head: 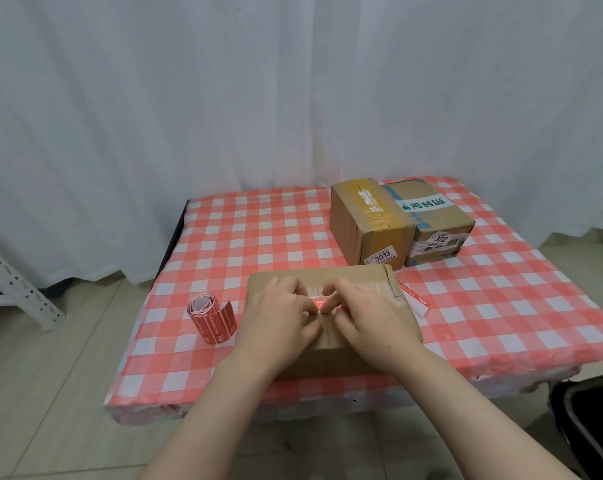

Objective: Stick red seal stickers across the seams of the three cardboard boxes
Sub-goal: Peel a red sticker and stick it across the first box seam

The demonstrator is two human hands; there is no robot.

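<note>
Pinching the red sticker (320, 302) on the box (358, 277): left hand (279, 315), right hand (371, 318).

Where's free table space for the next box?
Far left cloth, behind the roll and left of the 3013 box; right side past the backing strip. Crowded: near box, left hand and right hand pinching its sticker.

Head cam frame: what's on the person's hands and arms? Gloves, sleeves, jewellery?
Nothing worn that shows. The left hand and right hand are bare, no gloves. The left forearm and right forearm are uncovered to the frame's bottom edge: no sleeve in view. No ring, watch or bracelet visible.
</note>
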